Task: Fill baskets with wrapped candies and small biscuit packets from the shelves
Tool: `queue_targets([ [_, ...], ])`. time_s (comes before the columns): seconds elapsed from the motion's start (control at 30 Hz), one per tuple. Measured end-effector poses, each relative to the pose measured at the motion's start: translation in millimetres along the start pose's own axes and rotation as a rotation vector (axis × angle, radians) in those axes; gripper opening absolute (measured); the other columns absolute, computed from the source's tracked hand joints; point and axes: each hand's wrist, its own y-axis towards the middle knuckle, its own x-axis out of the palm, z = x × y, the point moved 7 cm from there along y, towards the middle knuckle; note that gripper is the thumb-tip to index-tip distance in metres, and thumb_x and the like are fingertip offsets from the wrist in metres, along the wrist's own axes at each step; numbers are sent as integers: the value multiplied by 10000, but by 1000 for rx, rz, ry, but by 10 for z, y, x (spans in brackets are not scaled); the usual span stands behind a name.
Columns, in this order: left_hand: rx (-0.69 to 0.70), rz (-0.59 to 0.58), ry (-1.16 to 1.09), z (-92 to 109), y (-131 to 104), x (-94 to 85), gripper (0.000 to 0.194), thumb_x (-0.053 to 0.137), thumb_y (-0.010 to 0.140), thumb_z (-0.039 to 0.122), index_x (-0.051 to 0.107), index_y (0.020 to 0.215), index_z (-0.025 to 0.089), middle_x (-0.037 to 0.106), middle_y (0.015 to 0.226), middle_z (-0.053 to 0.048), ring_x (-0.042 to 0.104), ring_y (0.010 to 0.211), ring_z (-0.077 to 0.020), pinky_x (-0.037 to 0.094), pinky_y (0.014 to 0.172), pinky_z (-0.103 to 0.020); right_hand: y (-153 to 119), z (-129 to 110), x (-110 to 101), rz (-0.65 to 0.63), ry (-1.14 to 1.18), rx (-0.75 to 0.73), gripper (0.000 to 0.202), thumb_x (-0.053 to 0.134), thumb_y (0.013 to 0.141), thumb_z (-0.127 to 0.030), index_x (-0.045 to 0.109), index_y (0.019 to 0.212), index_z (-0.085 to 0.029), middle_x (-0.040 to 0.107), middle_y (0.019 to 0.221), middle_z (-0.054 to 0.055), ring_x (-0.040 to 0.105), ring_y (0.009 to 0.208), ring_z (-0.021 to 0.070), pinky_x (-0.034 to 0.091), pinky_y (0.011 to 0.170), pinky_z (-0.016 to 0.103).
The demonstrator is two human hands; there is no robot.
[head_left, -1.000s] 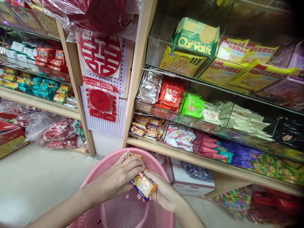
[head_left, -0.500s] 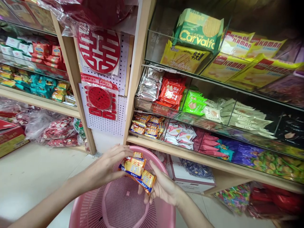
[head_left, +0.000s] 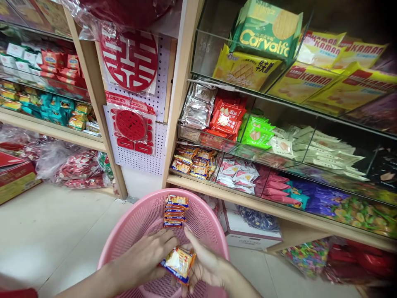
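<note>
Over the pink basket [head_left: 108,248], my left hand [head_left: 151,252] and my right hand [head_left: 204,265] are closed on a small orange, yellow and blue snack packet [head_left: 179,263] from its two sides. Whether more packets lie beneath it is hidden. Behind my hands, a stack of similar packets [head_left: 175,211] stands against the basket's far inner wall. More packets of the same look [head_left: 197,161] fill the leftmost bin of the lowest right shelf.
The wooden shelf edge [head_left: 248,203] runs just behind the basket. A white carton [head_left: 248,238] sits under it at the right. Bagged goods [head_left: 80,169] lie under the left shelf.
Both hands have moved down and nearer, with a packet between them. The stack at the basket's far wall now shows. The basket appears shifted slightly in view.
</note>
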Motion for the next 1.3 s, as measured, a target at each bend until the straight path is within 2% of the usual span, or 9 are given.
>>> queue_targets([
  [0.1,-77,-58,-32,-165,26,211,334,566,725,240,462,1043,235,542,1058,-11,530,941,-190,408,737,-262,71,66,-98,39,-29,30,761,169,725,-763,520,941,-123,639,645,99,611,450,167,411,347,190],
  [0.2,-164,-121,-12,-363,107,364,335,582,695,278,482,1007,208,567,1014,-23,562,870,-193,421,696,-265,120,60,-253,151,-66,22,778,187,712,-775,553,876,-109,634,738,115,635,530,164,467,435,216],
  [0.3,-234,-141,61,-491,236,431,383,609,669,305,509,1017,181,565,1048,-55,552,915,-211,429,754,-289,147,-10,-416,291,-101,-21,731,277,702,-769,554,888,-118,617,793,92,645,593,156,501,542,250],
  [0.43,-276,-115,248,-486,431,456,449,643,671,347,551,1046,119,529,1120,-141,465,1053,-287,383,869,-398,199,-53,-596,442,-117,-30,588,420,725,-683,481,998,-165,622,858,75,647,618,150,504,634,307],
  [0.57,-212,-118,404,-408,580,562,425,660,690,309,564,1044,93,562,1036,-162,472,1017,-293,379,842,-419,278,-16,-717,529,-122,-34,420,565,731,-509,427,983,-202,607,979,57,646,609,138,502,650,330],
  [0.7,-191,-119,472,-450,636,669,458,712,649,301,562,1025,88,580,989,-146,494,958,-279,394,803,-396,314,17,-773,568,-151,-30,312,568,748,-394,447,947,-187,608,926,47,629,569,113,498,639,305],
  [0.83,-222,-100,478,-526,626,689,539,753,586,381,556,998,94,579,971,-140,502,931,-286,400,781,-401,273,-32,-779,589,-330,-42,359,635,687,-323,488,988,-192,590,787,0,603,534,85,485,584,247],
  [1.0,-274,-81,468,-554,580,652,497,716,629,388,534,995,105,562,962,-154,517,906,-295,403,746,-403,253,-28,-800,592,-401,-38,398,656,651,-252,478,998,-173,598,704,-19,582,502,65,450,494,174],
  [1.3,-339,-74,541,-610,530,629,473,626,714,449,552,977,62,586,847,-180,572,788,-284,436,640,-383,354,-9,-872,598,-388,-93,450,661,629,-190,471,1036,-163,604,674,-19,574,489,63,445,461,161],
])
